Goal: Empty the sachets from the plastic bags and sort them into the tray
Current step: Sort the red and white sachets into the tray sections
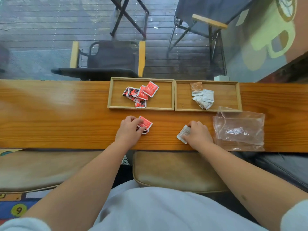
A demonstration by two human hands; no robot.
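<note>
Left hand [130, 129] pinched on red sachets [145, 123] on the table [50, 117], right hand [197, 135] fingers closed on a white sachet [183, 134] beside the empty bag [240, 129], so best lift each straight forward into its matching tray [174, 95] half.
</note>
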